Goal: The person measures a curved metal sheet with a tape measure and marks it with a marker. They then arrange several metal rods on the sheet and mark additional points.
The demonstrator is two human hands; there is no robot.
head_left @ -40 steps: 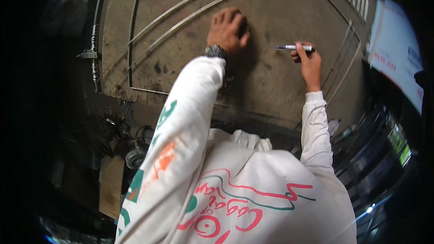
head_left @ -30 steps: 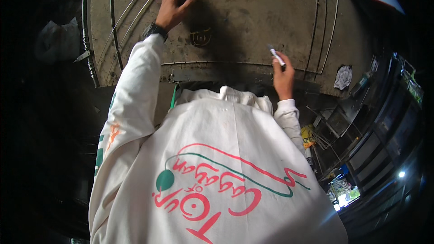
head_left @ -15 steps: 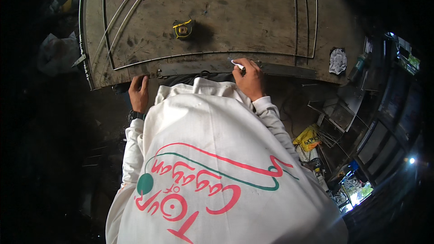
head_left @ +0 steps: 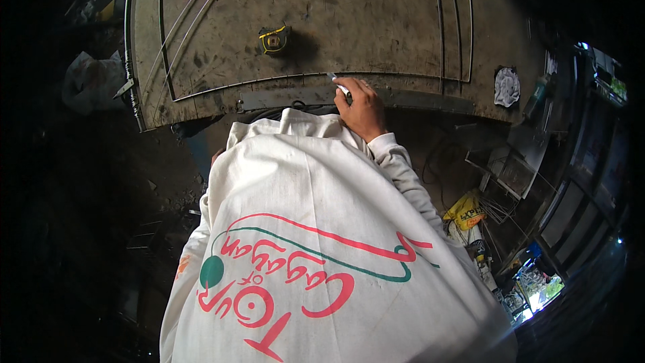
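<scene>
My right hand (head_left: 363, 109) is closed around a slim white pen-like marker (head_left: 343, 88) over the near edge of the worktable (head_left: 363, 20). The marker's tip points at a thin metal rod (head_left: 269, 81) that runs along this edge; contact cannot be made out. Just below the hand lies a flat metal strip (head_left: 285, 99). Only a sliver of my left hand (head_left: 217, 155) shows beside the white shirt, its fingers hidden. A black and yellow tape measure (head_left: 274, 41) sits on the tabletop beyond my right hand.
More thin rods (head_left: 440, 27) lie across the table at right and left. A crumpled white cloth (head_left: 506, 87) rests near the right corner. Off the table are a clear plastic bag (head_left: 94, 85) at left and a yellow bag (head_left: 465, 210) among scrap at right.
My left hand has left the table edge and dropped back beside my body, mostly out of sight. My right hand has shifted slightly left with the marker, whose tip is nearer the rod.
</scene>
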